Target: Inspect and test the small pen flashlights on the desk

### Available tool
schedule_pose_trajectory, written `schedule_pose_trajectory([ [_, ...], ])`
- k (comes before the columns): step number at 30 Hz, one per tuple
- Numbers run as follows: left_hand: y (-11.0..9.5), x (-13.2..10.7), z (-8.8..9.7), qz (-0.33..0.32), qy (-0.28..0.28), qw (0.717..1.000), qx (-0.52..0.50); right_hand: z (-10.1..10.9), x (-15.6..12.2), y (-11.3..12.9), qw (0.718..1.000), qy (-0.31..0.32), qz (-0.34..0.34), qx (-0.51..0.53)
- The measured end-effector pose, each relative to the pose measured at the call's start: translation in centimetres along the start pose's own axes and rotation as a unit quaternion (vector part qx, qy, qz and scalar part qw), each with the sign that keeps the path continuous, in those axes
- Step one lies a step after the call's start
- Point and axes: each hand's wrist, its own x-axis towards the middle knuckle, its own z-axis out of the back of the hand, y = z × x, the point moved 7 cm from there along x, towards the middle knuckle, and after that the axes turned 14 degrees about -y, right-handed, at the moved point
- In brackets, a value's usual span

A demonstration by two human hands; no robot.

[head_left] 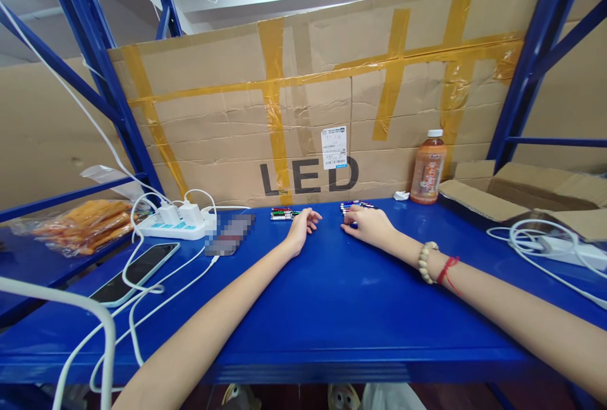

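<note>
- The left hand (303, 225) rests loosely open on the blue desk (332, 309), fingertips just beside a small row of pens (283, 214).
- The right hand (367, 223) curls over a second pile of pens (353, 207); whether it grips one cannot be told.
- Picking cleanly likely means pinching one pen at its middle and lifting straight up, so its neighbours stay put.
- A bottle (428, 167) stands well apart.

The smooth, semi-glossy blue painted metal counter (332, 296) carries a glossy black glass-faced phone (137, 273) at nine o'clock. Behind, the creased matt brown cardboard sheet (332, 81) bears shiny yellowish tape strips (272, 68); a clear plastic bottle (428, 168) gleams at two o'clock.
</note>
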Motion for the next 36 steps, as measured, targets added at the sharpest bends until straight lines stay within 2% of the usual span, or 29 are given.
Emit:
schedule_pose_trajectory([
  [3,-0.1,-0.1,0.1,-0.017,-0.002,0.999,0.028,0.2,0.0,0.1,1.000,-0.005,-0.005,0.000],
  [6,-1.0,-0.6,0.3,-0.090,-0.022,0.987,0.135,0.5,0.0,0.3,1.000,-0.027,-0.005,0.004],
  [8,-1.8,-1.2,0.4,-0.156,-0.050,0.954,0.252,0.7,0.0,0.5,0.999,-0.041,-0.002,0.005],
  [10,-2.6,-2.0,0.2,-0.205,-0.070,0.903,0.371,0.8,0.0,0.7,0.999,-0.046,0.004,0.004],
  [12,-3.1,-2.7,0.0,-0.241,-0.070,0.852,0.459,0.8,-0.1,0.8,0.999,-0.044,0.008,0.000],
  [14,-3.3,-3.1,-0.1,-0.261,-0.068,0.813,0.516,0.7,-0.1,0.7,0.999,-0.036,0.006,-0.008],
  [18,-3.2,-2.5,1.4,-0.250,-0.102,0.762,0.589,0.3,0.0,0.1,0.999,-0.038,-0.019,-0.014],
  [22,-2.6,-1.4,3.4,-0.210,-0.137,0.709,0.659,0.8,0.0,-0.5,0.995,-0.087,-0.044,0.007],
  [25,-2.3,-0.9,4.4,-0.180,-0.153,0.696,0.678,1.3,-0.1,-0.4,0.994,-0.104,-0.002,0.020],
  [28,-2.3,-0.8,5.0,-0.157,-0.169,0.700,0.676,1.5,-0.3,-0.4,0.994,-0.099,0.043,0.016],
  [36,-2.2,-1.2,4.9,-0.114,-0.144,0.714,0.676,0.5,-0.2,-1.1,0.998,-0.046,0.036,-0.014],
])
